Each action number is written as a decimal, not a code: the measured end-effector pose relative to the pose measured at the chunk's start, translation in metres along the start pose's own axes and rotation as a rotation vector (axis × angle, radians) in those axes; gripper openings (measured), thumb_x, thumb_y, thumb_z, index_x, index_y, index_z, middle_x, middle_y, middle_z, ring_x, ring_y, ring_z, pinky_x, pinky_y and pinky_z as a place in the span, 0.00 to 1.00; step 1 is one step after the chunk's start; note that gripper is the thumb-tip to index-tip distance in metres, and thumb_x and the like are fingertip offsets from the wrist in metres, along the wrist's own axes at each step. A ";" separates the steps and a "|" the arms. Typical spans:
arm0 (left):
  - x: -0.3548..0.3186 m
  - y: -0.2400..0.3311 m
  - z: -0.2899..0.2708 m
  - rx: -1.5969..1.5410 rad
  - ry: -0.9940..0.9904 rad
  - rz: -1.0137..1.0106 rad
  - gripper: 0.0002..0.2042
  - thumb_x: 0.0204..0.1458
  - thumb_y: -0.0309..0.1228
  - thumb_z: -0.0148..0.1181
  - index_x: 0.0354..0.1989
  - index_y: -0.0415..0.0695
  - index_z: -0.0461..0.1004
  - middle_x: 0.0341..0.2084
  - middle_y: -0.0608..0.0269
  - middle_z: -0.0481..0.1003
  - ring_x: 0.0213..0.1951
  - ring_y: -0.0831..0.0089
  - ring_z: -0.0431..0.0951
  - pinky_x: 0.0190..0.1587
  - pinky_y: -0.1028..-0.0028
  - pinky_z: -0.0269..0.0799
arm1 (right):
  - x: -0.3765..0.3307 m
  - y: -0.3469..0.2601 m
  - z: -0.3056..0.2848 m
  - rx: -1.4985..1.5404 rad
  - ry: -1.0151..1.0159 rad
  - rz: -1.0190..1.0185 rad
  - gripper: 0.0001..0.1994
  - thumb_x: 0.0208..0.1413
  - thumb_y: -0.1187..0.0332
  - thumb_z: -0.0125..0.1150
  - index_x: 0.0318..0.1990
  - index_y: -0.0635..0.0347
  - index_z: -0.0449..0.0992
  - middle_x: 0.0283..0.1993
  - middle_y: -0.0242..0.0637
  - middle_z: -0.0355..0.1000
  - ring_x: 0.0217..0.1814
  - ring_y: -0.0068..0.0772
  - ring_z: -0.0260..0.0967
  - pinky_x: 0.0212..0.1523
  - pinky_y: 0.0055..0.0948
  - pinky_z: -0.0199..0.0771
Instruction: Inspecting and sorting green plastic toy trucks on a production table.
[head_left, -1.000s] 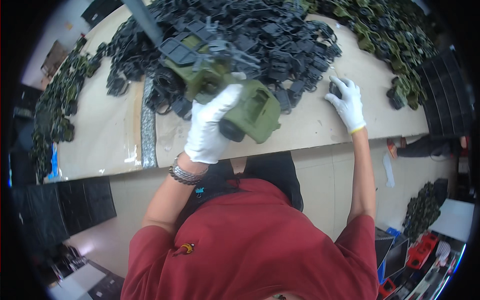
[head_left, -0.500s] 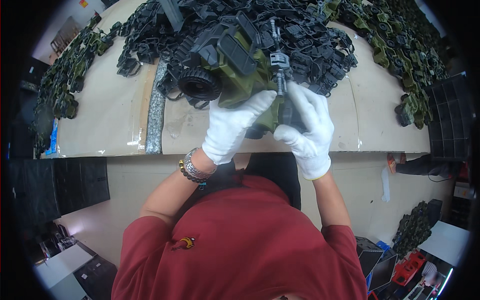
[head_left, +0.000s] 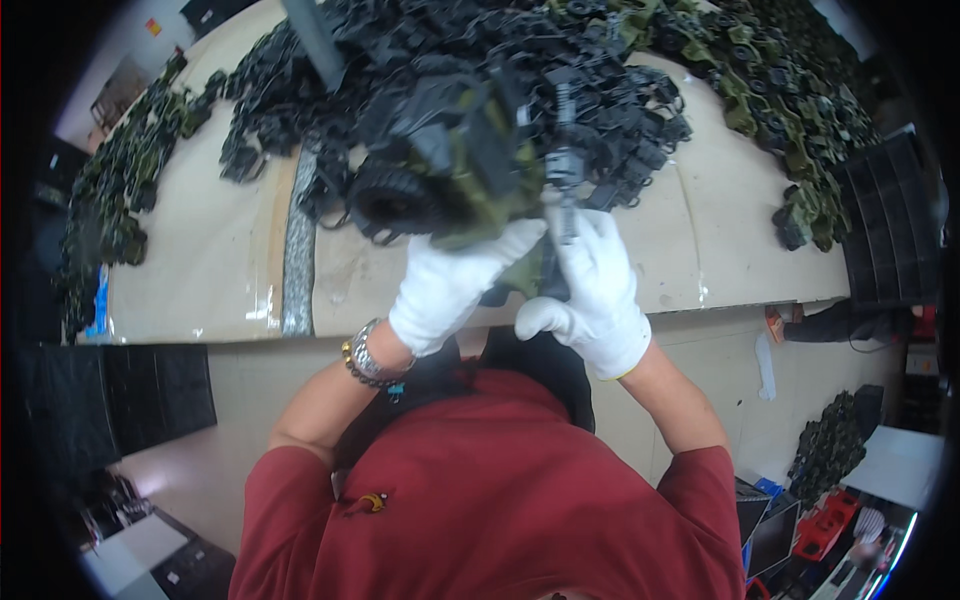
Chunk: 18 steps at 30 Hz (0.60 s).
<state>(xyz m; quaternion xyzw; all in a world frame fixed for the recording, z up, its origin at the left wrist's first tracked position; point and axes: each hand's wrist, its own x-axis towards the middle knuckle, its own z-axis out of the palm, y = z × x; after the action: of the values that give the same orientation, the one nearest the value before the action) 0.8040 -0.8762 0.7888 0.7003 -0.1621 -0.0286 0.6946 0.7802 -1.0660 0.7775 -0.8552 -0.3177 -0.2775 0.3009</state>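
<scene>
A green toy military truck (head_left: 480,165) with dark grey body parts and a black wheel (head_left: 395,200) is held tilted above the table's near edge, smeared by motion. My left hand (head_left: 445,290), in a white glove, is closed round its near left side, thumb on the green body. On the truck's right runs a grey axle-like part (head_left: 566,165) with a thick block midway. My right hand (head_left: 590,300), also gloved, grips the truck's near right end, fingers along the lower end of that part and thumb below. Its fingertips partly hide the contact.
A big heap of dark grey plastic parts (head_left: 640,130) covers the table (head_left: 740,255) behind the truck. Green toy trucks lie in rows at the far left (head_left: 120,190) and right (head_left: 800,150). A grey post (head_left: 315,45) rises from the heap. A black rack (head_left: 895,220) stands right.
Both hands and the truck have come slightly nearer to me. My right hand's fingers have drawn closer together beside the axle-like part. The whole view has shifted a little.
</scene>
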 end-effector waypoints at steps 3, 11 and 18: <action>0.006 -0.010 -0.007 -0.162 0.049 0.035 0.16 0.58 0.24 0.64 0.54 0.39 0.74 0.49 0.61 0.78 0.46 0.72 0.80 0.51 0.71 0.77 | 0.018 -0.006 -0.013 -0.071 -0.156 0.051 0.53 0.42 0.32 0.63 0.64 0.73 0.63 0.66 0.63 0.62 0.49 0.59 0.67 0.50 0.47 0.68; 0.001 0.033 0.000 -0.947 0.231 -0.379 0.21 0.67 0.47 0.52 0.58 0.44 0.70 0.52 0.61 0.74 0.54 0.68 0.74 0.57 0.64 0.70 | 0.048 -0.038 0.015 0.065 0.407 -0.069 0.50 0.41 0.29 0.65 0.62 0.61 0.68 0.64 0.58 0.62 0.66 0.65 0.60 0.61 0.56 0.63; -0.023 0.029 -0.002 -0.124 0.208 0.078 0.25 0.66 0.43 0.53 0.65 0.40 0.61 0.58 0.54 0.70 0.60 0.64 0.71 0.64 0.66 0.65 | 0.106 -0.029 0.009 0.112 0.439 -0.258 0.26 0.40 0.48 0.67 0.43 0.58 0.77 0.47 0.37 0.72 0.45 0.44 0.68 0.40 0.42 0.67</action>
<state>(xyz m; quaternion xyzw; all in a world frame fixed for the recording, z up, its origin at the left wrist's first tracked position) 0.7774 -0.8674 0.8127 0.6483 -0.1140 0.0612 0.7503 0.8300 -1.0020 0.8518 -0.7090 -0.3660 -0.4746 0.3716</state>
